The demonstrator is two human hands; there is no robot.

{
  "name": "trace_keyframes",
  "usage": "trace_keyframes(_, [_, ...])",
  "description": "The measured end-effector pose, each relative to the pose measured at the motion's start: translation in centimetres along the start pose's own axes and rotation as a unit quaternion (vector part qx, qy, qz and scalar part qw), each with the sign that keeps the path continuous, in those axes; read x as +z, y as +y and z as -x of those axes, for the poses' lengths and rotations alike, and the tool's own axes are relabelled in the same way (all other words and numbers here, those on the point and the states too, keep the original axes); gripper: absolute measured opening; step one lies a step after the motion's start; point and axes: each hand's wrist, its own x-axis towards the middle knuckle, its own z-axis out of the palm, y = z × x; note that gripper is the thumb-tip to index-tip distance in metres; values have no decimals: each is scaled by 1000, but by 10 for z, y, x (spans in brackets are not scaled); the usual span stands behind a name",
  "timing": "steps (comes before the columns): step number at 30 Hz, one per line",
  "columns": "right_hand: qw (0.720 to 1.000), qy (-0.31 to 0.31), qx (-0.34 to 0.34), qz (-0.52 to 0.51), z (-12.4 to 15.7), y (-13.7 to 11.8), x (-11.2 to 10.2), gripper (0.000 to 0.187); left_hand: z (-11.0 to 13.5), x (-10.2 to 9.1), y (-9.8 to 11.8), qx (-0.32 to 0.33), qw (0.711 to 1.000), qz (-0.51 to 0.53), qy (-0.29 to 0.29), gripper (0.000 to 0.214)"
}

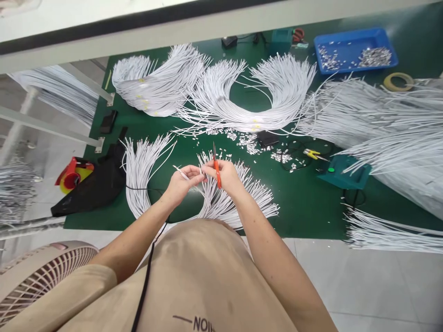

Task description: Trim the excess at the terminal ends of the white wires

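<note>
My left hand (185, 181) is closed on a white cable, whose pale end (180, 172) sticks out past the fingers. Close beside it, my right hand (223, 176) holds scissors with orange-red handles (217, 171), their dark blades pointing away from me. The fingertips of both hands nearly meet, and what lies between them is too small to make out. Under and around the hands a curved bundle of white cables (136, 170) lies on the green table (287, 212), its loose ends fanned out.
More white cable bundles (256, 115) lie along the back. Small silvery pieces (249, 143) are scattered mid-table. A blue tray (346, 69) with such pieces stands back right, near a tape roll (398, 82). Yellow-handled cutters (312, 154) lie by a green device (346, 173). A red tape dispenser (74, 174) is left.
</note>
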Motion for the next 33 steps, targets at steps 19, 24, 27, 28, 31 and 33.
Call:
trace_keyframes(19, [820,-37,-34,570,15,-19,-8,16,-2,-5,-2,22,996,-84,30,27])
trace_keyframes(24, [854,-7,-41,518,19,-5,-7,22,1,-3,2,26,992,-117,41,28])
trace_keyframes(27, [896,13,-17,444,17,2,-10,22,1,-3,3,8,993,-100,59,29])
trace_keyframes(28, [917,28,-10,399,15,3,-10,22,1,-3,2,2,994,-90,65,31])
trace_keyframes(31, [974,72,-21,213,9,4,-7,22,0,-3,1,-6,995,-67,70,33])
trace_keyframes(33, [990,76,-39,111,4,4,-2,22,-1,-3,0,-1,996,-65,66,33])
